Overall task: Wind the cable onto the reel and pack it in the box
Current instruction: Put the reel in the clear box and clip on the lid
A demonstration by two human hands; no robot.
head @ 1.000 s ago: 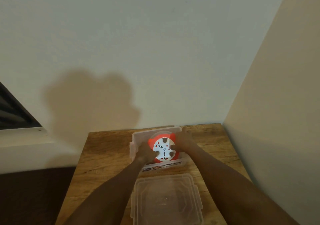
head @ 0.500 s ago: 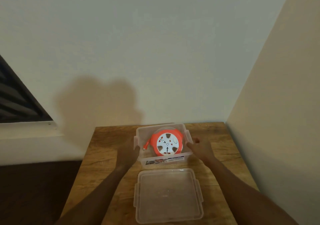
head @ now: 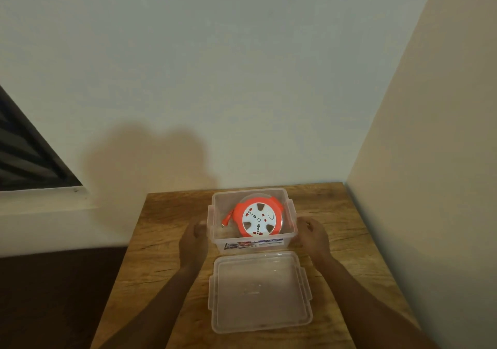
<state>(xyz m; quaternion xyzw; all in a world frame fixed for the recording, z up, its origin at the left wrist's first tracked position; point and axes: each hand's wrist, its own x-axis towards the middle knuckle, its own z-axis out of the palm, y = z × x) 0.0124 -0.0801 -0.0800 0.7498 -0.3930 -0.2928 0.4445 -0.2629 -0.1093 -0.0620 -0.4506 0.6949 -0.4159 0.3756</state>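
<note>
Flanking the clear plastic box (head: 254, 244) on the wooden table (head: 161, 227), left hand (head: 194, 237) and right hand (head: 313, 237) with relaxed fingers gripping nothing, orange-and-white cable reel (head: 258, 219) lying inside, loose transparent lid (head: 259, 291) just in front, apparently for closing.

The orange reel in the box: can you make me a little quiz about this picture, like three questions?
1. True or false: the orange reel lies inside the clear box.
2. Where is the lid? A) clipped on the box B) flat on the table, nearer the person C) in the left hand
3. Fill in: the right hand is beside the box's ___ wall.

Key:
1. True
2. B
3. right
</note>
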